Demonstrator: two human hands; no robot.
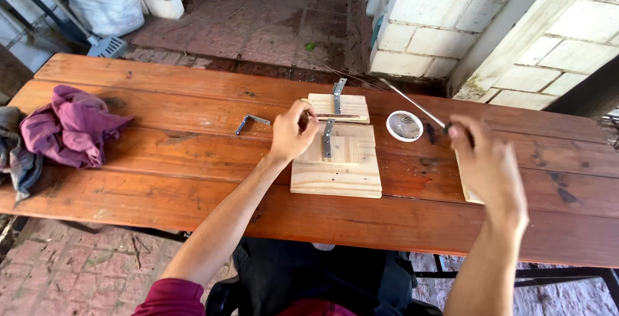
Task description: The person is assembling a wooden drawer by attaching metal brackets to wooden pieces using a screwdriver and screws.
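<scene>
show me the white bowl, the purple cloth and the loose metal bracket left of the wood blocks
white bowl (404, 126), head view, on its inner floor
purple cloth (71, 126), head view, on the middle of the bundle
loose metal bracket (250, 121), head view, near its bend

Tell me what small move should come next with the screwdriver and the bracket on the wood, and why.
Probably bring the screwdriver in the right hand down to the bracket on the wooden block. The left hand already rests beside that bracket, apparently steadying it, while the tool's tip is up in the air, away from the block. Whether a screw is in place is too small to tell.
</scene>
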